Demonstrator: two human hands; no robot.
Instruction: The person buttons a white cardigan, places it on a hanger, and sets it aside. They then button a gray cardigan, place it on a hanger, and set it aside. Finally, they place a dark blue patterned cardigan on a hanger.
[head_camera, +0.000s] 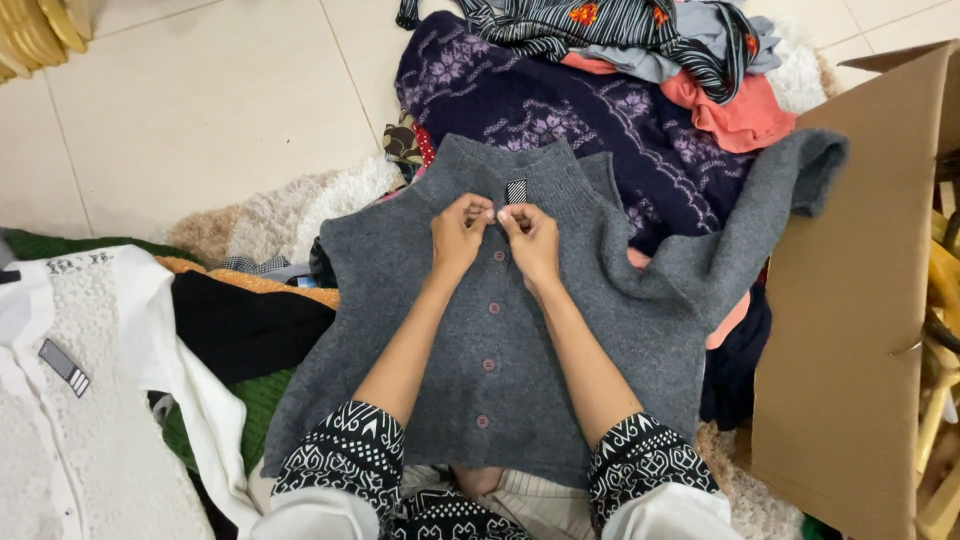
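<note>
Grey knit, the cardigan (500, 350) lies spread flat over your lap, its collar pointing away from you. Your left hand (458, 235) and right hand (532, 240) meet just below the collar, fingers pinched shut on the cardigan's front edges at the top of its button row. Beyond the collar a dark purple sweater (540, 110) and a striped garment (600, 30) are heaped. The cardigan's far sleeve drapes toward a cardboard box (850, 300) on its right. Left of the cardigan lie a white lace top (90, 400) and a black cloth (240, 325), touching its edge. Nothing covers the cardigan but your arms.
</note>
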